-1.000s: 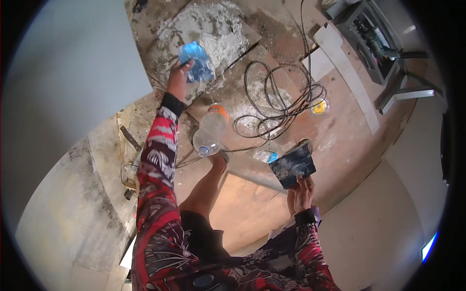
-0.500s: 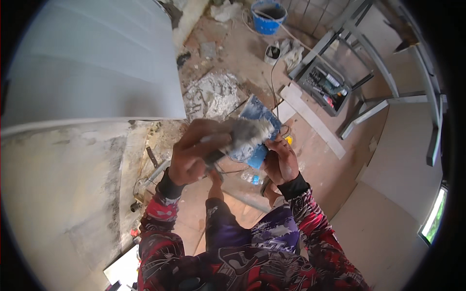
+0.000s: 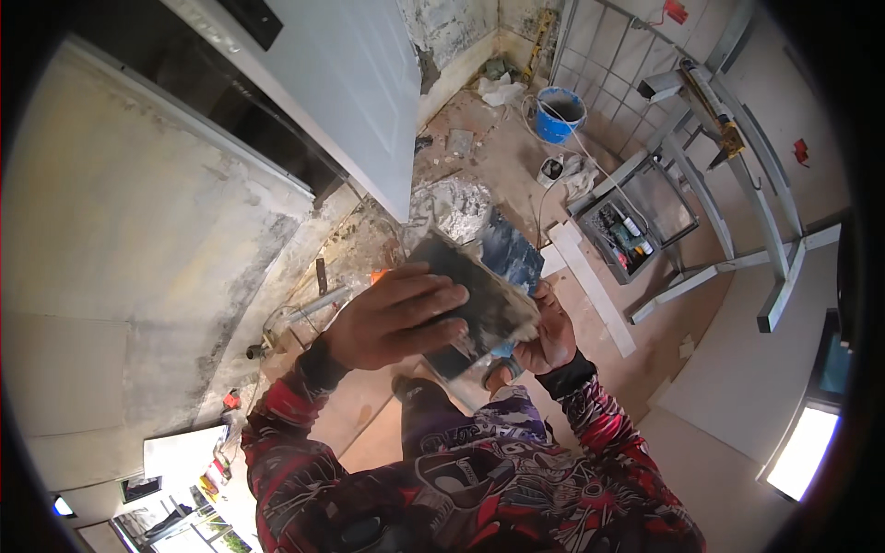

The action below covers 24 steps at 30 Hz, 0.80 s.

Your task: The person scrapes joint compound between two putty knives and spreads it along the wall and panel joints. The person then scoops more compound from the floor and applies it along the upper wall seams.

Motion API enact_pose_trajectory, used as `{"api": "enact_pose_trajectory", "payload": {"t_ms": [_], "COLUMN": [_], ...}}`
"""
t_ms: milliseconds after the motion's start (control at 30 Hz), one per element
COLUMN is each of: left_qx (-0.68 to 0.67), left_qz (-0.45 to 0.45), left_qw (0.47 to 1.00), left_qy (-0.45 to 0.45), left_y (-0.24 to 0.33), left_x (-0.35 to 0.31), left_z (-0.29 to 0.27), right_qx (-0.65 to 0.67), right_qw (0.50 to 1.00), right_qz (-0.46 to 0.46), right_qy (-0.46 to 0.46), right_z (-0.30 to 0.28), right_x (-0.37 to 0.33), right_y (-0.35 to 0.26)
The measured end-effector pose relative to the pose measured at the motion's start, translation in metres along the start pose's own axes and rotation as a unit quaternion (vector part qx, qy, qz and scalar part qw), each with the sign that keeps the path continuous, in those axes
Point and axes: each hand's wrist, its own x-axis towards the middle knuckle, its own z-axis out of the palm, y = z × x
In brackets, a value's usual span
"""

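My left hand (image 3: 396, 318) grips a flat dark block with a ragged, bristly tan edge (image 3: 484, 290), its fingers laid across the near face. Farther back, partly behind that block, is a blue plate smeared with white paste (image 3: 516, 253). My right hand (image 3: 551, 327) is closed at the plate's right side, fingertips by its lower corner. The ragged edge comes close to my right fingers; whether it touches them or the plate I cannot tell. Much of the plate's lower part is hidden by the block.
A white door (image 3: 359, 83) stands ajar at the left, close to the work. White powdery material (image 3: 452, 203) lies on the floor beyond. A blue bucket (image 3: 558, 115), an open toolbox (image 3: 622, 235), a pale board (image 3: 595, 290) and a metal frame (image 3: 765, 212) are on the right.
My left hand has turned the bristly-edged block so its broad dark face shows. The view has shifted, bringing more of the door and back corner in. Both hands keep their holds.
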Motion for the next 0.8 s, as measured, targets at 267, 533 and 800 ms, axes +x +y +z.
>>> {"api": "enact_pose_trajectory", "payload": {"t_ms": [267,533,800], "left_qx": [0.057,0.073,-0.099], "left_qz": [-0.120,-0.510,-0.546], "left_qw": [0.988,0.789,0.529], "left_qy": [0.084,0.334,0.642], "left_y": [0.044,0.117,0.224], "left_x": [-0.129,-0.315,-0.407], "left_z": [-0.046,-0.108,-0.143], "right_qx": [-0.104,-0.232,-0.313], "right_qw": [0.995,0.968,0.931], "right_qz": [0.009,0.079,0.105], "right_qy": [0.005,-0.050,-0.157], "right_z": [0.049,0.116,0.182], "right_x": [-0.010,0.024,0.059], "right_y": [0.069,0.204,0.384]}}
